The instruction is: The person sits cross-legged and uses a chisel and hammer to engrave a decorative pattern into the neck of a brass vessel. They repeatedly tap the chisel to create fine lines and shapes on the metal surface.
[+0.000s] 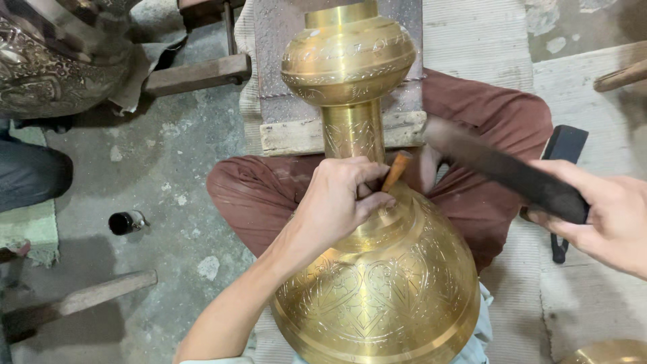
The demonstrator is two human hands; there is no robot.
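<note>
A large engraved brass vessel (377, 283) lies across my lap, its neck and upper bulb (347, 64) pointing away from me. My left hand (337, 199) rests on the vessel's shoulder and pinches a small chisel with an orange-brown top (397, 168) against the metal near the neck. My right hand (606, 212) grips a dark hammer (499, 168), whose head hangs blurred just right of the chisel's top.
A wooden block (296, 135) supports the neck. A dark engraved pot (47, 61) stands at upper left with wooden handles (195, 74) nearby. A small dark bottle (125, 222) lies on the concrete floor. Woven mats (579, 290) cover the right side.
</note>
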